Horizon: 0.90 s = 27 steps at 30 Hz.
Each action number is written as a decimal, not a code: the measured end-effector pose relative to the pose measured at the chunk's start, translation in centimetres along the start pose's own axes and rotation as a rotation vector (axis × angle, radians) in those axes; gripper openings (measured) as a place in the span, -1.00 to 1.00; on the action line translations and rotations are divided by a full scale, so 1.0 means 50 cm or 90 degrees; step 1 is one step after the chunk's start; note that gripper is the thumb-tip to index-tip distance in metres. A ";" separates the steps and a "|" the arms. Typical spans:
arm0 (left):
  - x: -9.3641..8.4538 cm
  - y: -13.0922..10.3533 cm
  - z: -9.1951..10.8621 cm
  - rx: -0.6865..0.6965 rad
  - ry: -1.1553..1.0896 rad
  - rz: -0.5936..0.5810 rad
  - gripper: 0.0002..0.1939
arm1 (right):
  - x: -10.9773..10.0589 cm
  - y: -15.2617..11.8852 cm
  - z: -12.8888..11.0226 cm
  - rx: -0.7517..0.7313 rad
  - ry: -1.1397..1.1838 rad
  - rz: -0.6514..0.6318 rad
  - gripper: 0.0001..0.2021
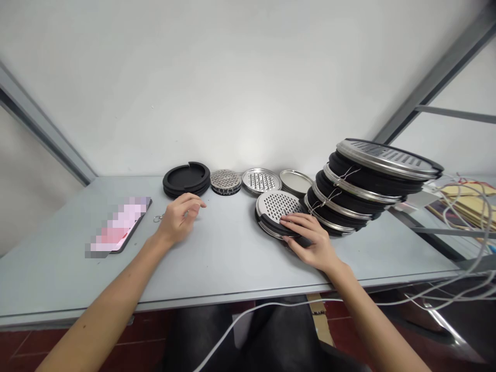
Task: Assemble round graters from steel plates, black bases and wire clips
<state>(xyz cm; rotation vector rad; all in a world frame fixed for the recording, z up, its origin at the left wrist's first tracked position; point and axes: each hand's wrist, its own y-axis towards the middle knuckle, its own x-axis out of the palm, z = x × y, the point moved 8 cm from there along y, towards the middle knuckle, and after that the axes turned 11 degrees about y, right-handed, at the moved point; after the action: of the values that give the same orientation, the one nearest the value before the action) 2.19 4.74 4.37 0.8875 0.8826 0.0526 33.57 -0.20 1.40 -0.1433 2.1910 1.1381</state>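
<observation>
My right hand (312, 240) grips the near edge of a round grater (278, 204), fingers on its black rim and thumb at the side. It has a perforated metal top and looks like a small stack on the table. My left hand (182, 219) hovers over the table, fingers loosely bent and thumb apart, with nothing visible in it. Just beyond it lies a stack of black rings (186, 181). Beside its wrist is a small wire clip (158, 218), partly hidden. Along the wall lie perforated discs (225, 181), coarse grating discs (261, 181) and plain metal discs (296, 182).
A tall, leaning stack of black-and-metal graters with wire clasps (360, 191) stands at the right. A phone (122, 225) lies at the left. White cables (465, 274) hang over the right front edge, near a metal shelf frame (437, 77). Yellowish packets (465, 204) lie beyond.
</observation>
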 end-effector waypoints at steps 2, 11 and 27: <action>0.002 0.000 -0.001 -0.007 0.002 -0.010 -0.64 | -0.001 -0.001 0.001 0.011 0.016 0.002 -0.63; 0.022 -0.001 -0.009 -0.043 -0.003 -0.072 -0.64 | -0.028 0.026 -0.014 0.025 0.063 0.140 -0.74; 0.040 -0.002 -0.012 -0.053 0.070 -0.120 -0.78 | 0.119 0.296 -0.004 0.069 0.040 -0.269 -0.70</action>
<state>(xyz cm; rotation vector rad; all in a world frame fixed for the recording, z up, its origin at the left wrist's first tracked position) 3.06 5.82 2.81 0.7266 1.0564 -0.0259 23.28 9.92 8.16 -0.5726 2.1329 0.7858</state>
